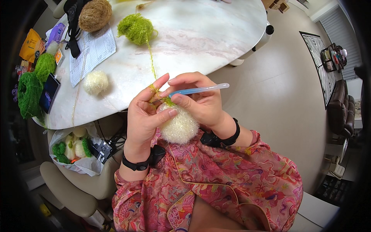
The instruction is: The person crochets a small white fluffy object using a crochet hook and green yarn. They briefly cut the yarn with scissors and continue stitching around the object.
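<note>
My right hand (pixel 203 101) grips a crochet hook with a blue and clear handle (pixel 200 89). Its metal tip is at green stitches (pixel 168 101) on top of a round, fluffy cream crocheted piece (pixel 179 126). My left hand (pixel 147 113) pinches that piece between thumb and fingers, and green tinsel yarn (pixel 151 61) loops round its raised index finger. The strand runs up to a loose lime-green yarn ball (pixel 136 29) on the marble table (pixel 200 37). Fingers partly hide the hook's tip.
To the left on the table are a cream yarn ball (pixel 96 82), brown yarn (pixel 95 15), a written sheet (pixel 101 46), a phone (pixel 49 93) and green yarn bundles (pixel 29 95). A plastic bag (pixel 94 166) of crocheted pieces rests on a chair (pixel 68 188).
</note>
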A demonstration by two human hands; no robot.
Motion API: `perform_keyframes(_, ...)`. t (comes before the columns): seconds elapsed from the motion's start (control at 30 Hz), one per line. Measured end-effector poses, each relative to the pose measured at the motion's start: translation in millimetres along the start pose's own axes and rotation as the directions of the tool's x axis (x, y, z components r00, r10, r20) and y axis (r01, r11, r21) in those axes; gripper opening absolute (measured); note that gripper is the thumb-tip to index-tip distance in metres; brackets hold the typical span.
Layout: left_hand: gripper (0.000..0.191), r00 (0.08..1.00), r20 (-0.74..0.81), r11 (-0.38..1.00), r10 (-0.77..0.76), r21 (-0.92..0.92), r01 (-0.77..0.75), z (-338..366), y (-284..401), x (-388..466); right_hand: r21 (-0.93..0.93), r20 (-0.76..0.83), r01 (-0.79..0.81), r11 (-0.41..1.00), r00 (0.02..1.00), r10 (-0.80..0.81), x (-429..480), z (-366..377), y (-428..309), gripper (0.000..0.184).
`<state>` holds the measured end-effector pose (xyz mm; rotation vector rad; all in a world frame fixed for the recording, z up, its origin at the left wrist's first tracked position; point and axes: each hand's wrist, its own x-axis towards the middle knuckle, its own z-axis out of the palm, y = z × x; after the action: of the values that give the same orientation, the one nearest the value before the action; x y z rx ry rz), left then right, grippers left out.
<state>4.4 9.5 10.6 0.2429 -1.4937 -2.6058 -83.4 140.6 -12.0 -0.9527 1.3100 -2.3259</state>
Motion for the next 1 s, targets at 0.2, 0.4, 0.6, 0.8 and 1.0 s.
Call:
perform_keyframes(0.2,0.078,1.0,-0.001,1.0,0.001,0.003,-0.001,-1.5,0.3,0.1,-0.051,0.062,0.033,0.998,0.998,-0.03,2.0,-2.5,0.4,0.016)
perform_keyframes(0.4,0.078,1.0,0.003,1.0,0.005,0.011,-0.005,-3.3,0.0,0.0,-0.092,0.073,0.065,0.994,0.996,-0.058,2.6,-4.3,3.0,0.013)
perform_keyframes(0.6,0.077,1.0,0.006,1.0,-0.007,0.014,0.007,-4.1,0.5,-0.2,-0.122,0.078,0.084,0.989,0.994,-0.075,3.1,-3.9,2.8,0.012)
perform_keyframes(0.8,0.077,1.0,0.007,1.0,-0.009,0.017,0.009,-4.5,0.7,-0.4,-0.121,0.079,0.095,0.988,0.993,-0.086,2.9,-3.2,3.1,0.011)
perform_keyframes(1.0,0.077,1.0,0.006,1.0,-0.016,0.014,0.016,-4.6,0.6,-0.7,-0.125,0.083,0.106,0.987,0.992,-0.096,2.9,-3.4,3.6,0.012)
